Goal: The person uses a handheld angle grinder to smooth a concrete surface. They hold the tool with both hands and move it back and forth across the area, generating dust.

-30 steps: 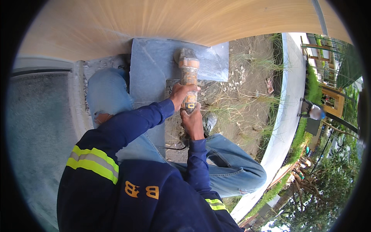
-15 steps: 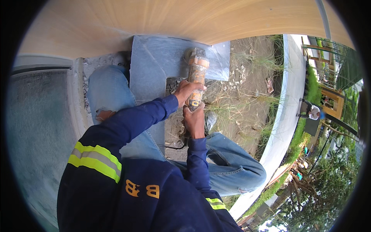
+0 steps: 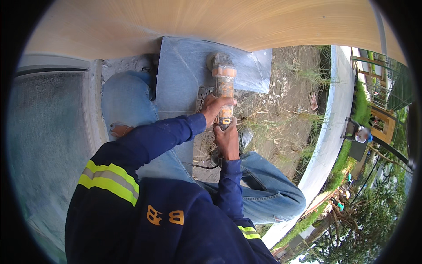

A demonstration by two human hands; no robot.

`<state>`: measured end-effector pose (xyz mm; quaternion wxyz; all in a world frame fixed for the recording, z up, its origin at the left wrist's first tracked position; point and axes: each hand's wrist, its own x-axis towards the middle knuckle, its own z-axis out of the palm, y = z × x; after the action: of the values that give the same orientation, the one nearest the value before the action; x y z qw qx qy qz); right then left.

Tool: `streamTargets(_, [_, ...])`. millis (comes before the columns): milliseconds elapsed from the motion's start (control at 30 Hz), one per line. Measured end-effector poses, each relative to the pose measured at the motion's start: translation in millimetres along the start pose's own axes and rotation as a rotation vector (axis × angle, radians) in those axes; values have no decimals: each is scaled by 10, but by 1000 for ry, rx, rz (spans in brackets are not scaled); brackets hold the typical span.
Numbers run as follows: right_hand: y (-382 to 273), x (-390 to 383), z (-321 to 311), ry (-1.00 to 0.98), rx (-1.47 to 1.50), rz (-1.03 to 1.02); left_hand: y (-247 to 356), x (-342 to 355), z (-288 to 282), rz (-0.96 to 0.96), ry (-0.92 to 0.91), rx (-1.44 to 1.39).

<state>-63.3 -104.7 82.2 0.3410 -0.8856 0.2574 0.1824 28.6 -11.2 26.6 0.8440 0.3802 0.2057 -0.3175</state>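
Observation:
Both my hands grip a dusty orange and grey angle grinder (image 3: pixel 225 86). My left hand (image 3: pixel 214 108) wraps round the middle of its body, the thumb lying across it. Below it, my right hand (image 3: pixel 227 140) is closed round the rear end of the grinder. The grinder's head lies over a grey stone slab (image 3: pixel 176 75) with a notch cut into its near side. On the left of the head part of a disc shows; whether it touches the slab I cannot tell. A dark cord (image 3: pixel 200 166) runs leftward from near my right wrist.
A wood-grained panel (image 3: pixel 220 22) rises along the far side of the slab. At left stands a dusty dark panel in a pale frame (image 3: pixel 93 101). Dry soil with grass (image 3: pixel 285 110) and stone chips lies right of the slab, bordered by a pale kerb (image 3: pixel 327 136). A person (image 3: pixel 361 134) is farther off.
The slab and surroundings sit slightly further right in the picture. Both hands keep their grip on the grinder, whose head is now slightly left relative to the slab.

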Motion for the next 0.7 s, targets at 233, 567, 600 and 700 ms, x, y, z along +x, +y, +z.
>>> streamTargets(233, [2, 85, 107, 5, -56, -192, -37, 26, -188, 16, 42, -108])
streamTargets(567, [54, 23, 134, 57, 1, -131, -26, 50, -145, -56, -65, -14])
streamTargets(600, [51, 44, 142, 40, -25, -132, -42, 94, -193, -56, -73, -34])
streamTargets(700, [14, 43, 99, -6, -77, -155, -58, -14, -199, -23, -3, -90])
